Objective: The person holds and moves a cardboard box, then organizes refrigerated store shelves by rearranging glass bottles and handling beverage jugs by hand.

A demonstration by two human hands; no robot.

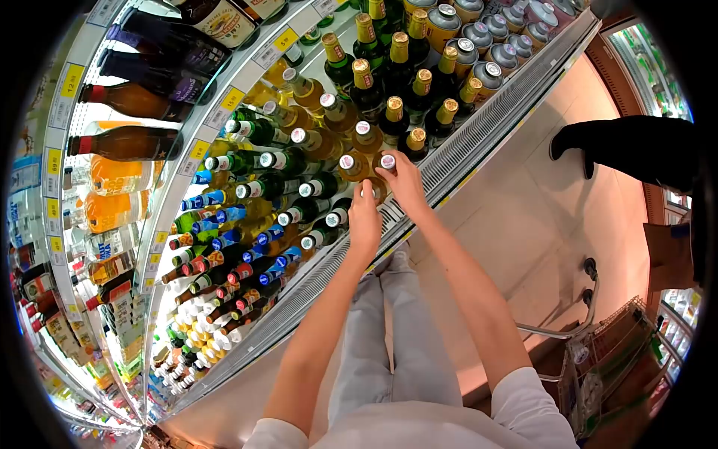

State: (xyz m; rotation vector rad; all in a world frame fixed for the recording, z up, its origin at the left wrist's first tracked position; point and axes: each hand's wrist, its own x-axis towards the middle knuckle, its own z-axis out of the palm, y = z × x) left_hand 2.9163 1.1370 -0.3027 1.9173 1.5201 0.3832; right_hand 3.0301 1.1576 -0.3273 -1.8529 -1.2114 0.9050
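Head view: green bottles point(273, 185) flank the handled amber bottle point(387, 162).

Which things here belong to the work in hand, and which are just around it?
In the work:
- right hand
- pale-capped amber bottle at its fingers
- left hand, close by

Just around:
- gold-topped bottles
- cans
- blue-topped bottles

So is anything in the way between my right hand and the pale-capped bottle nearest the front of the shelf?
Nothing visible is in the way: your right hand is right at the top of that bottle, its fingers beside the cap. Your left hand is close by, but not between them.
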